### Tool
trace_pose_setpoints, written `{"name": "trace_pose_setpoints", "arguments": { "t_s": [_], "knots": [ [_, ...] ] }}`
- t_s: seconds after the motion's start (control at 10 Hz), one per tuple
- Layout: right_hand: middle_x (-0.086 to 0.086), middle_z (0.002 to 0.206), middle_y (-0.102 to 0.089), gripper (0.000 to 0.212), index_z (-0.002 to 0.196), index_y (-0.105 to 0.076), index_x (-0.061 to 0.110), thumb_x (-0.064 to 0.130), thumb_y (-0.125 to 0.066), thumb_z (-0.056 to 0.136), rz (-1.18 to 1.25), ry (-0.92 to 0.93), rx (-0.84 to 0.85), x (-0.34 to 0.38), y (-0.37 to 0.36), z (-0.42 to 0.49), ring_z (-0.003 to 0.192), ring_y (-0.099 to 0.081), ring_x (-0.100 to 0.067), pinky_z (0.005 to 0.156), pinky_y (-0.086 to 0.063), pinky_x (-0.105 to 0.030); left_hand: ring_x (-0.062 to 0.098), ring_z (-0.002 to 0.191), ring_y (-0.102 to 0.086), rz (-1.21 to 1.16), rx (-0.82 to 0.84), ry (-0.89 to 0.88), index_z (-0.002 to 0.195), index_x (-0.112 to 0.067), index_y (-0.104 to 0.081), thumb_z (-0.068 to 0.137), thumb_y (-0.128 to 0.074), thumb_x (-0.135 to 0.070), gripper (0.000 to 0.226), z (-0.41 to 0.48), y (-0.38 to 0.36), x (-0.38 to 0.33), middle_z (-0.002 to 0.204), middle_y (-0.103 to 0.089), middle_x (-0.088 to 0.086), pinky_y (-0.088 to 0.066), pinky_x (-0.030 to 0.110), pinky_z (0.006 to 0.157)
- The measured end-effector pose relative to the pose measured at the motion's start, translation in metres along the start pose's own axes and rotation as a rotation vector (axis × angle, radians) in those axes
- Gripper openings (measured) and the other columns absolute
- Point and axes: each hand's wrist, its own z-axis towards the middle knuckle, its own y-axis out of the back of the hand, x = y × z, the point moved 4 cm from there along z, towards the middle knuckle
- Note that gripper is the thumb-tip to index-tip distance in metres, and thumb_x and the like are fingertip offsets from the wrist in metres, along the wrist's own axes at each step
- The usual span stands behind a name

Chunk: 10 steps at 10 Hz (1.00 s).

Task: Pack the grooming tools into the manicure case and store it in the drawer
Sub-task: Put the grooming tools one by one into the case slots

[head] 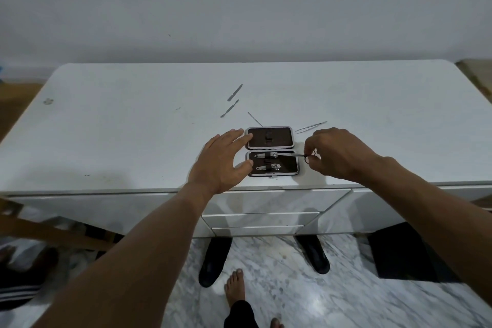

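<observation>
— Where is the manicure case [271, 151] seen?
— Open on the table [133, 128], steadied by the spread left fingers [241, 133].
— And the scissors [306, 155]?
— Pinched by the right fingers [310, 150], over its near half.

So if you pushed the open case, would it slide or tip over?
Probably slide: the case lies flat and low on the smooth white table, so tipping looks unlikely. The left hand is against its side, perhaps to steady it. It looks small and likely light, though the clippers add some weight.
</observation>
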Motion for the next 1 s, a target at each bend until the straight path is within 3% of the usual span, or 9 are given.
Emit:
{"name": "trace_pose_setpoints", "arguments": {
  "t_s": [0.3, 0.6, 1.0],
  "knots": [
    [-0.001, 0.107, -0.064, 0.020, 0.094, -0.071, 0.019, 0.027, -0.053, 0.086, -0.103, 0.031, -0.012, 0.008, 0.007, 0.001, 0.095, -0.062, -0.031, 0.075, -0.052, -0.037, 0.011, 0.143, -0.025, -0.001, -0.007, -0.002, 0.146, -0.029, -0.037, 0.087, -0.050, -0.046, 0.063, -0.001, 0.001, 0.000, 0.153, -0.037, -0.004, -0.016, 0.035, 0.118],
    [-0.002, 0.107, -0.064, 0.022, 0.097, -0.071, 0.017, 0.025, -0.053, 0.086, -0.162, 0.050, -0.018, 0.017, 0.003, 0.008, 0.093, -0.063, -0.031, 0.068, -0.044, -0.032, 0.010, 0.143, -0.024, -0.007, -0.003, 0.003, 0.146, -0.029, -0.037, 0.087, -0.049, -0.047, 0.063, -0.001, 0.001, -0.001, 0.153, -0.037, -0.004, -0.016, 0.035, 0.118],
    [-0.002, 0.109, -0.061, 0.022, 0.098, -0.073, 0.017, 0.022, -0.055, 0.087, -0.020, 0.064, -0.060, 0.026, 0.000, 0.011, 0.099, -0.060, -0.028, 0.068, -0.045, -0.032, 0.011, 0.143, -0.025, -0.006, -0.006, 0.005, 0.146, -0.030, -0.037, 0.087, -0.050, -0.047, 0.063, -0.001, 0.002, 0.000, 0.153, -0.037, -0.004, -0.016, 0.034, 0.118]
  ]
}}
